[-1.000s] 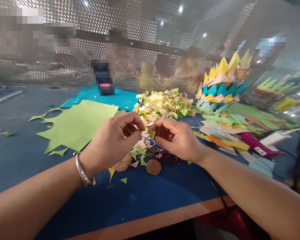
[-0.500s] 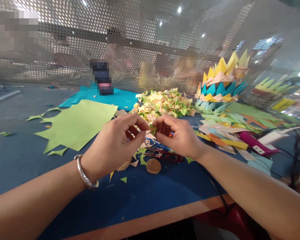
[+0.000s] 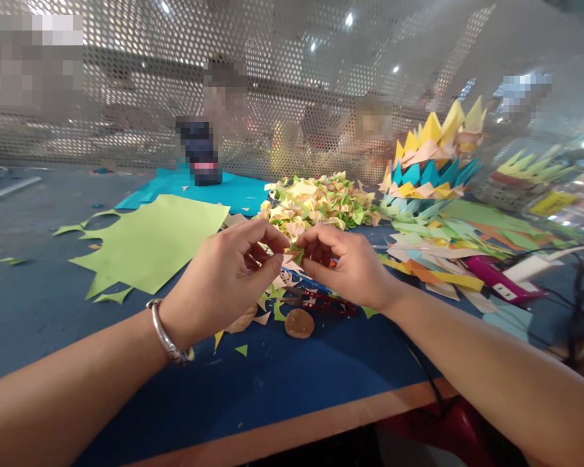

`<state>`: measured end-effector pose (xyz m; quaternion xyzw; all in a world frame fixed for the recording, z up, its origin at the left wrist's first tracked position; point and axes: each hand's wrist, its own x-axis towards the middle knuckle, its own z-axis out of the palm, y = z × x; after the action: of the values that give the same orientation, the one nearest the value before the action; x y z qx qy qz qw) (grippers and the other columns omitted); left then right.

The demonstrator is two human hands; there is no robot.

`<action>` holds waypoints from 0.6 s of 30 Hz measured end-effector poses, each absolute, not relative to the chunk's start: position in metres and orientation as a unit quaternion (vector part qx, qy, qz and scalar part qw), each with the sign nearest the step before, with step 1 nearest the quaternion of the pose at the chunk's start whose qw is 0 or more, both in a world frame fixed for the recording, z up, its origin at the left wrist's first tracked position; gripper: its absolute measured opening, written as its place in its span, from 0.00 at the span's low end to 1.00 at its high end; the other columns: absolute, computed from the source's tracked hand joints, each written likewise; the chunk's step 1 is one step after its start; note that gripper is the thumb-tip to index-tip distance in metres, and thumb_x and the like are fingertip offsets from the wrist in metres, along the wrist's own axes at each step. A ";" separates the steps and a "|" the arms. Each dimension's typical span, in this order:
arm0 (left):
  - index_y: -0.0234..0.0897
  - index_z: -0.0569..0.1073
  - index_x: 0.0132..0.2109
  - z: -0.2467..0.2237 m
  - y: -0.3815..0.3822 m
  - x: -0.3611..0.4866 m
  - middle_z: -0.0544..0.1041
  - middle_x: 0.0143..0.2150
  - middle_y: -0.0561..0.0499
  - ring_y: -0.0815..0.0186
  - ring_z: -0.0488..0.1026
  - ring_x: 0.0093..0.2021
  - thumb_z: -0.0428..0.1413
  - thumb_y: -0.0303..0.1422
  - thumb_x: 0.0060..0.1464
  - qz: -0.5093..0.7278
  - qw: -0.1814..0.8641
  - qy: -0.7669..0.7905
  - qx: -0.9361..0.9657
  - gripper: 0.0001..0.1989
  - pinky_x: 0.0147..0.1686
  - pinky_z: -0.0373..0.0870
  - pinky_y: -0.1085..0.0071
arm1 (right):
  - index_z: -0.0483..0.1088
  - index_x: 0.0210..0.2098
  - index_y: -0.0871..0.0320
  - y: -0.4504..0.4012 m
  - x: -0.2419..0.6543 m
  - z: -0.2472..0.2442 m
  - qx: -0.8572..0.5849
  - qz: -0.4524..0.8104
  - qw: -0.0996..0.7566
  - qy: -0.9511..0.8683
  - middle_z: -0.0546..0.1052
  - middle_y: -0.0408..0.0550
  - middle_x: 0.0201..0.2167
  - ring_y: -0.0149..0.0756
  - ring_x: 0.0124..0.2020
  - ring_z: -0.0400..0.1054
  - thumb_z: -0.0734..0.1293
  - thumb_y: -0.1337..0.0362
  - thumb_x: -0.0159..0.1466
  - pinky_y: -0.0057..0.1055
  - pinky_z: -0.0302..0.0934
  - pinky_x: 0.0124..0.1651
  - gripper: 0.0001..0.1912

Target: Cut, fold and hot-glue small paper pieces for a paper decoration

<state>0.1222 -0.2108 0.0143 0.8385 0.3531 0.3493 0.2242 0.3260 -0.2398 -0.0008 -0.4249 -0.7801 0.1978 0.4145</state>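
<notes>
A small green folded paper piece (image 3: 296,253) is pinched between both hands at mid-view. My left hand (image 3: 236,275), a silver bangle at its wrist, closes thumb and forefinger on the left side of it. On its right side, my right hand (image 3: 348,264) grips it with curled fingers, which partly hide it. Just behind the hands rises a heap of small folded paper pieces (image 3: 326,201) in yellow, green and pale pink. Below them, a round brown disc (image 3: 299,323) lies on the blue table (image 3: 272,389) among paper scraps.
Light green paper sheets (image 3: 156,243) lie at left, with blue paper (image 3: 238,191) and a dark phone-like object (image 3: 205,155) behind. At right stand tiers of pointed folded paper (image 3: 428,159), near paper strips (image 3: 433,259), a magenta power strip (image 3: 499,279) and cables. A perforated screen (image 3: 150,97) closes the back.
Both hands stay almost still, with the green paper piece held between them. The view has shifted only very slightly.
</notes>
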 end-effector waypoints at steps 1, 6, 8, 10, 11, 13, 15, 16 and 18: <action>0.37 0.75 0.37 0.014 -0.211 0.122 0.79 0.33 0.51 0.68 0.75 0.29 0.55 0.32 0.57 0.350 0.225 0.353 0.838 0.05 0.30 0.70 0.73 | 0.68 0.38 0.59 -0.240 0.326 -0.001 -0.426 0.198 0.414 -0.780 0.70 0.39 0.26 0.24 0.23 0.61 0.68 0.66 0.62 0.25 0.55 0.25 0.05; 0.38 0.76 0.37 0.013 -0.208 0.121 0.80 0.31 0.51 0.67 0.74 0.28 0.56 0.34 0.58 0.367 0.225 0.364 0.826 0.06 0.30 0.70 0.71 | 0.68 0.38 0.59 -0.239 0.326 -0.001 -0.424 0.199 0.418 -0.779 0.71 0.40 0.26 0.24 0.24 0.61 0.68 0.66 0.62 0.25 0.56 0.25 0.06; 0.38 0.77 0.36 0.014 -0.207 0.120 0.80 0.29 0.52 0.68 0.74 0.27 0.56 0.35 0.60 0.377 0.231 0.367 0.818 0.07 0.29 0.69 0.71 | 0.68 0.38 0.59 -0.239 0.327 -0.002 -0.421 0.196 0.421 -0.779 0.71 0.40 0.27 0.24 0.24 0.62 0.68 0.66 0.62 0.25 0.57 0.26 0.06; 0.39 0.76 0.34 0.016 -0.206 0.119 0.79 0.26 0.53 0.68 0.74 0.25 0.56 0.36 0.60 0.383 0.237 0.371 0.812 0.08 0.28 0.68 0.72 | 0.68 0.39 0.59 -0.239 0.327 -0.003 -0.420 0.194 0.421 -0.780 0.72 0.40 0.27 0.24 0.24 0.62 0.68 0.65 0.63 0.25 0.57 0.26 0.06; 0.39 0.75 0.33 0.017 -0.206 0.119 0.79 0.25 0.54 0.69 0.74 0.24 0.56 0.37 0.60 0.382 0.238 0.373 0.811 0.09 0.27 0.68 0.73 | 0.68 0.39 0.59 -0.238 0.327 -0.003 -0.421 0.194 0.420 -0.780 0.72 0.40 0.27 0.25 0.24 0.62 0.68 0.65 0.62 0.25 0.57 0.27 0.07; 0.39 0.74 0.31 0.020 -0.208 0.119 0.78 0.24 0.55 0.69 0.74 0.23 0.56 0.38 0.60 0.374 0.229 0.377 0.816 0.11 0.25 0.67 0.74 | 0.69 0.40 0.59 -0.238 0.328 -0.004 -0.422 0.196 0.419 -0.780 0.72 0.40 0.27 0.25 0.24 0.62 0.68 0.65 0.62 0.26 0.58 0.27 0.07; 0.39 0.71 0.27 0.023 -0.209 0.118 0.76 0.20 0.55 0.70 0.72 0.21 0.53 0.40 0.63 0.367 0.208 0.384 0.821 0.17 0.24 0.65 0.75 | 0.69 0.40 0.59 -0.238 0.328 -0.004 -0.422 0.197 0.421 -0.778 0.73 0.41 0.28 0.24 0.24 0.63 0.68 0.65 0.62 0.25 0.58 0.27 0.07; 0.39 0.69 0.24 0.024 -0.210 0.118 0.73 0.18 0.55 0.71 0.70 0.19 0.51 0.40 0.64 0.367 0.195 0.387 0.823 0.20 0.23 0.65 0.75 | 0.69 0.40 0.59 -0.238 0.328 -0.004 -0.422 0.199 0.422 -0.777 0.73 0.41 0.29 0.24 0.25 0.63 0.68 0.65 0.62 0.25 0.58 0.27 0.07; 0.39 0.66 0.23 0.024 -0.211 0.118 0.71 0.17 0.55 0.72 0.67 0.19 0.48 0.40 0.66 0.377 0.177 0.390 0.821 0.22 0.24 0.65 0.74 | 0.69 0.40 0.60 -0.238 0.328 -0.004 -0.421 0.203 0.424 -0.776 0.73 0.42 0.29 0.25 0.25 0.64 0.68 0.65 0.63 0.25 0.59 0.27 0.07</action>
<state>0.1177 -0.2107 0.0242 0.8210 0.3902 0.3772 0.1773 0.3281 -0.2377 -0.0042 -0.4210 -0.7757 0.2028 0.4241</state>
